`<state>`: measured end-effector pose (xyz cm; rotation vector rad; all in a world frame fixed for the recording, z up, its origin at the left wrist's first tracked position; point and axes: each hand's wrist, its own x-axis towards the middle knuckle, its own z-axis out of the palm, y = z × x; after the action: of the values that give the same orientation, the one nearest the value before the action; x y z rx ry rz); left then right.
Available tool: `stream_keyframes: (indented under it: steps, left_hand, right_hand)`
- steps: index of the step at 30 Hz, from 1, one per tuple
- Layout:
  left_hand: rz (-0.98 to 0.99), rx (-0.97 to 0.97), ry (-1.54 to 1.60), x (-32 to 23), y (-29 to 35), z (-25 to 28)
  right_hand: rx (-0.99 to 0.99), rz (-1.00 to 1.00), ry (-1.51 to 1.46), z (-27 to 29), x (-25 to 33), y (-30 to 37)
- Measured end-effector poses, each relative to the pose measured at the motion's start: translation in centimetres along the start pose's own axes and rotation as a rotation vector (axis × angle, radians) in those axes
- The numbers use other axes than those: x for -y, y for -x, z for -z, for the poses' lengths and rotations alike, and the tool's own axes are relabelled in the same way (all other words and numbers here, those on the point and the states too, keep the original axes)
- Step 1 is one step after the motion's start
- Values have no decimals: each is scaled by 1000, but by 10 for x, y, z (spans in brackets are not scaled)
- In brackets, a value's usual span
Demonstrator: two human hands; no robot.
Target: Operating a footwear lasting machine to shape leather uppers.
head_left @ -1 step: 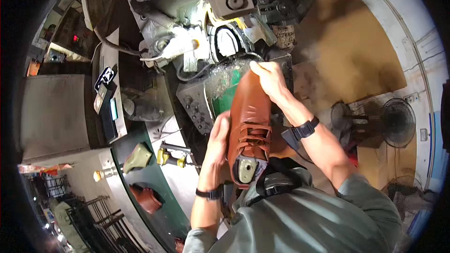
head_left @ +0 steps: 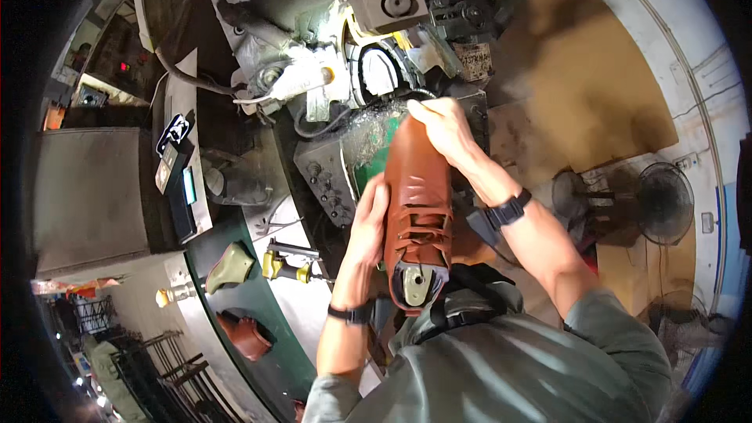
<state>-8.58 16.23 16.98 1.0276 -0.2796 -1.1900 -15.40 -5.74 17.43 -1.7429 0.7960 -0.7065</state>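
Between my hands is a brown leather lace-up shoe [head_left: 421,180], toe pointing away from me. A pale green shoe last [head_left: 415,285] with a dark hole shows in its heel opening. My right hand [head_left: 442,127] grips the toe, thumb on top and fingers hidden underneath. Along the shoe's left side lies my left hand [head_left: 370,223], its thumb upright against the leather and its other fingers mostly out of sight. Just beyond the toe stands a brightly lit machine [head_left: 376,70] with a dark curved rim around a white pad.
On the left, a dark green bench surface [head_left: 274,329] bears a pale green last [head_left: 230,266], a brown shoe piece [head_left: 244,335] and a yellow-green tool [head_left: 283,268]. A control box with knobs [head_left: 323,188] sits left of the shoe. A black fan [head_left: 666,204] stands at right.
The shoe's toe has swung slightly left along with my right hand, so the shoe now points more nearly straight ahead. My left hand has shifted a little upward along its side.
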Motion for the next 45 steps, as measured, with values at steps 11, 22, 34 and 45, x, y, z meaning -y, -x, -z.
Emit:
stream_keyframes:
  steps: [11, 22, 34, 45]
  left_hand:
    - [-141, -96, 91, -6, -149, 11]
    - [-170, 145, 392, -7, -209, 20]
    - [-55, 36, 361, -8, -193, 17]
    - [-343, -374, 114, 40, -206, 11]
  right_hand:
    - [-28, -574, -825, -9, -61, -29]
    - [-21, -620, -862, -10, -28, -63]
    - [65, -558, -921, -8, -57, -54]
    - [-20, -92, -238, -13, -165, -61]
